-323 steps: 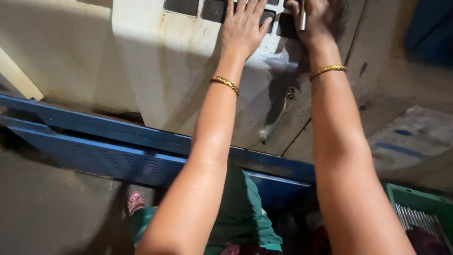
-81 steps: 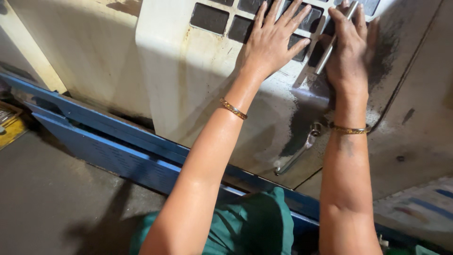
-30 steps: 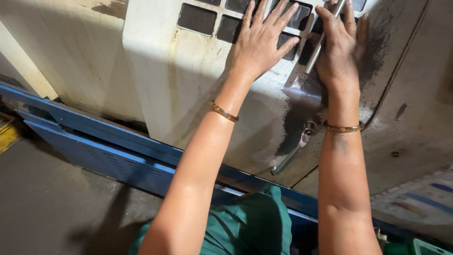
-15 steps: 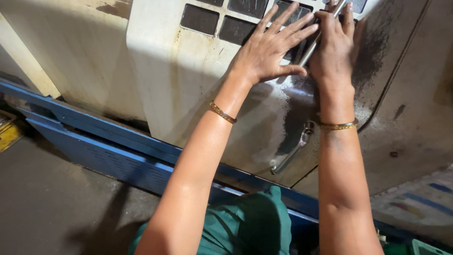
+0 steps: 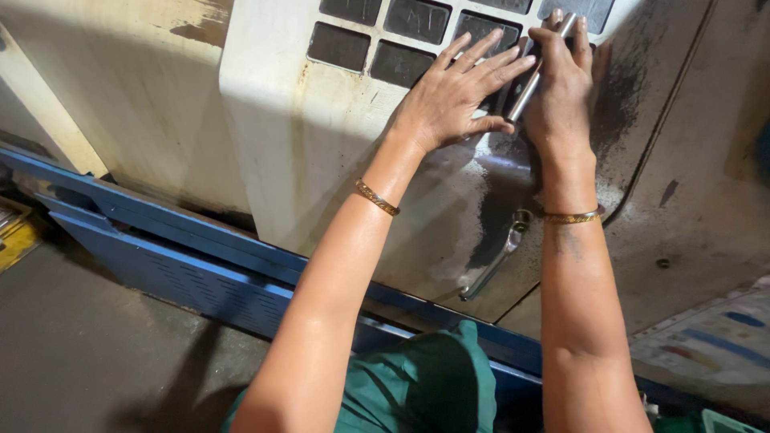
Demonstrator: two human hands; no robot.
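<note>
My left hand (image 5: 457,92) lies flat with fingers spread on a grimy cream machine door (image 5: 321,152), over its grid of dark window panes (image 5: 361,32). Beside it, my right hand (image 5: 561,80) wraps around a slim silver metal bar handle (image 5: 536,70) that runs diagonally up the door. The thumb of my left hand touches the lower end of that bar. Both wrists wear thin gold bangles.
A curved metal latch lever (image 5: 497,256) hangs lower on the door. A blue metal rail and louvred panel (image 5: 176,265) run along the machine's base above a dark floor (image 5: 72,361). A yellow object (image 5: 14,236) sits at the far left. My green garment (image 5: 425,385) shows below.
Both hands have stayed on the upper door; my left hand has shifted right, close against my right hand and the bar. The view has tilted slightly.
</note>
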